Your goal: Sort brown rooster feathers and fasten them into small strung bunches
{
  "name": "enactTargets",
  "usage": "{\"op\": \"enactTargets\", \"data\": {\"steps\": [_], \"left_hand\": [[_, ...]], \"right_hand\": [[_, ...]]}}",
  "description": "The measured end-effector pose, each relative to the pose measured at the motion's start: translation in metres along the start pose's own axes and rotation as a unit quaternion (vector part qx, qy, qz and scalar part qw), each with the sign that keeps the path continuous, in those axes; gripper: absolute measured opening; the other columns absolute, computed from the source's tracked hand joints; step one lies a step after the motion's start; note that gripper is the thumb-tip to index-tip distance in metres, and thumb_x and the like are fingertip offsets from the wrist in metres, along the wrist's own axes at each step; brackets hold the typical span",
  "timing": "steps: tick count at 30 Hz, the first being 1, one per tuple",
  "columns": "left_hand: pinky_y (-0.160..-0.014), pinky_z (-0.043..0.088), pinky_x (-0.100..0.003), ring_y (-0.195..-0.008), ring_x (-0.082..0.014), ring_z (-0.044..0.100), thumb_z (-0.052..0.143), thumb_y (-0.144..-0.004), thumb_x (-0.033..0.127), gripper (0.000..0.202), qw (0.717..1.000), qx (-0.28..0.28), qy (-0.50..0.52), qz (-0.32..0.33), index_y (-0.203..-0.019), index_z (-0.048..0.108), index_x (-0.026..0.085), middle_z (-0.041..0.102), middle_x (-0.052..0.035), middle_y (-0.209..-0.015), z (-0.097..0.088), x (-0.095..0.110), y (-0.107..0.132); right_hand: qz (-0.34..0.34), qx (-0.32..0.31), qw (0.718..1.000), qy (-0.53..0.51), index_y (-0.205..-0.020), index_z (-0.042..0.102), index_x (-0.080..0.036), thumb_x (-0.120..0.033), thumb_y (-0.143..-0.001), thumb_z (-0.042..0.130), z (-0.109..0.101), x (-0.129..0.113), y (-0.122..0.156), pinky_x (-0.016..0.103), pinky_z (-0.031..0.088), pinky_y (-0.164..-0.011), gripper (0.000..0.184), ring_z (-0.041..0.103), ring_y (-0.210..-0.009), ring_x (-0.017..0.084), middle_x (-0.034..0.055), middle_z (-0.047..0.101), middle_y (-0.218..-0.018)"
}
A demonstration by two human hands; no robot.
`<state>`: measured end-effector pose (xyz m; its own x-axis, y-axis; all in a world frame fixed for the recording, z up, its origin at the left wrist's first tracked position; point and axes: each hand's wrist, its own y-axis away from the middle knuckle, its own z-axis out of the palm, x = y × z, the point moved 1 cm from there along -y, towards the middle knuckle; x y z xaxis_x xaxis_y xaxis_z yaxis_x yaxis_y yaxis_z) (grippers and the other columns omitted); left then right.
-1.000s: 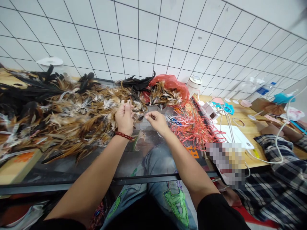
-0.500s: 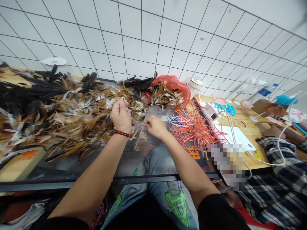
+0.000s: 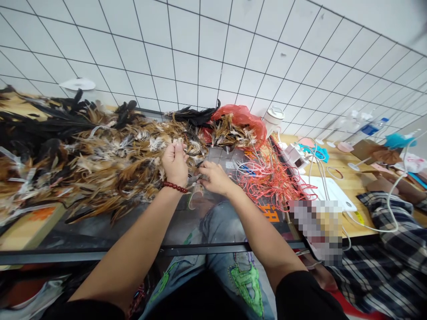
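My left hand (image 3: 175, 163), with a dark red bead bracelet at its wrist, is closed in a pinch. Pale fluff of feathers (image 3: 176, 141) shows at its fingertips; the rest of what it holds is hidden behind the hand. To its right, my right hand (image 3: 214, 178) is open, thumb and fingers apart, at some dark and grey feather ends (image 3: 192, 174) between the hands. I cannot make out whether it touches them. A large pile of brown, black and white feathers (image 3: 110, 164) spreads to the left of and behind my left hand.
A red plastic bag (image 3: 238, 116) with feathers lies at the back. Right of my hands are tangled red strings (image 3: 267, 178), a white lidded cup (image 3: 273, 118), a white charger (image 3: 295, 156) with cables and a white board (image 3: 328, 193). Someone in a plaid sleeve (image 3: 380, 211) sits at the right.
My right hand has moved slightly left toward my left hand, its thumb and fingers parting. My left hand has shifted slightly right, still pinched.
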<state>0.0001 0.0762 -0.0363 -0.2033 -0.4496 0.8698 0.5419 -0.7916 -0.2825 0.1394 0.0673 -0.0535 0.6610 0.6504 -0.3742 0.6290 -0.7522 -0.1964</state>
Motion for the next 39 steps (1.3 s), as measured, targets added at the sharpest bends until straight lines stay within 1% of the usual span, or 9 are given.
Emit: {"op": "enactTargets", "data": {"steps": [3,6,10,14,20,25,29,35,39], "left_hand": [[-0.05,0.037,-0.017,-0.045,-0.0063,0.03,0.061,-0.087,0.04,0.027,1.0,-0.021,-0.011,-0.012,-0.071,0.059,0.019,0.032,0.0075,-0.05,0.0,-0.007,0.001],[-0.048,0.035,-0.017,-0.044,-0.0061,0.03,0.065,-0.084,0.04,0.027,0.998,-0.04,0.004,-0.039,-0.07,0.06,0.017,0.031,0.0079,-0.049,0.002,-0.011,0.003],[-0.047,0.034,-0.018,-0.044,-0.006,0.035,0.068,-0.081,0.039,0.027,0.992,-0.081,0.029,-0.093,-0.068,0.061,0.016,0.036,0.0068,-0.049,0.006,-0.015,0.01],[-0.051,0.038,-0.019,-0.053,-0.0087,0.048,0.074,-0.074,0.042,0.028,0.982,-0.132,-0.001,-0.134,-0.069,0.065,0.015,0.053,0.0018,-0.057,0.011,-0.022,0.02],[-0.061,0.043,-0.021,-0.063,-0.01,0.053,0.079,-0.067,0.042,0.029,0.979,-0.103,0.061,-0.165,-0.075,0.07,0.016,0.063,0.0005,-0.068,0.013,-0.033,0.025],[-0.077,0.046,-0.023,-0.077,-0.0122,0.06,0.078,-0.069,0.038,0.026,0.978,-0.104,0.071,-0.167,-0.08,0.072,0.016,0.069,-0.0012,-0.077,0.013,-0.035,0.026],[-0.08,0.047,-0.025,-0.08,-0.0131,0.062,0.081,-0.066,0.038,0.028,0.972,-0.119,0.091,-0.179,-0.081,0.072,0.016,0.071,-0.0021,-0.081,0.014,-0.036,0.028],[-0.066,0.049,-0.024,-0.063,-0.0112,0.059,0.078,-0.071,0.037,0.027,0.964,-0.107,0.107,-0.219,-0.071,0.064,0.015,0.064,-0.0008,-0.068,0.013,-0.029,0.024],[-0.055,0.047,-0.021,-0.047,-0.0078,0.047,0.066,-0.085,0.037,0.026,0.99,-0.056,0.089,-0.09,-0.07,0.056,0.018,0.046,0.0057,-0.052,0.006,-0.005,0.002]], "right_hand": [[0.028,-0.022,0.999,0.009,-0.087,0.068,-0.021,-0.017,-0.082,0.056,0.002,0.002,-0.001,0.034,0.036,-0.084,0.013,0.052,-0.101,0.022,0.0051,0.062,-0.105],[0.102,0.07,0.99,-0.068,-0.08,0.062,-0.019,-0.013,-0.083,0.051,0.001,0.009,-0.006,0.032,0.036,-0.083,0.012,0.052,-0.093,0.019,0.0044,0.062,-0.094],[0.161,0.213,0.897,-0.352,-0.075,0.054,-0.019,-0.026,-0.085,0.055,-0.001,0.018,-0.014,0.025,0.036,-0.067,0.011,0.046,-0.067,0.012,-0.0032,0.052,-0.068],[0.145,0.254,0.791,-0.537,-0.074,0.054,-0.02,-0.043,-0.076,0.066,-0.002,0.014,-0.017,0.023,0.032,-0.056,0.026,0.038,-0.055,0.009,-0.0074,0.045,-0.057],[0.151,0.261,0.754,-0.583,-0.074,0.055,-0.019,-0.041,-0.067,0.073,-0.001,0.006,-0.017,0.022,0.037,-0.055,0.03,0.047,-0.054,0.008,-0.0054,0.057,-0.059],[0.181,0.29,0.719,-0.605,-0.077,0.048,-0.02,-0.034,-0.06,0.077,0.001,0.004,-0.018,0.019,0.032,-0.05,0.036,0.043,-0.048,0.006,-0.0098,0.052,-0.054],[0.192,0.295,0.722,-0.595,-0.077,0.046,-0.021,-0.035,-0.058,0.078,0.001,0.003,-0.018,0.019,0.03,-0.049,0.04,0.04,-0.048,0.005,-0.0114,0.048,-0.054],[0.189,0.285,0.776,-0.53,-0.08,0.05,-0.021,-0.038,-0.061,0.078,0.002,0.005,-0.016,0.021,0.04,-0.058,0.038,0.05,-0.059,0.008,-0.0075,0.054,-0.066],[0.177,0.221,0.862,-0.421,-0.076,0.061,-0.017,-0.033,-0.073,0.072,0.004,0.01,-0.016,0.024,0.041,-0.065,0.019,0.051,-0.064,0.01,-0.0039,0.059,-0.069]]}}
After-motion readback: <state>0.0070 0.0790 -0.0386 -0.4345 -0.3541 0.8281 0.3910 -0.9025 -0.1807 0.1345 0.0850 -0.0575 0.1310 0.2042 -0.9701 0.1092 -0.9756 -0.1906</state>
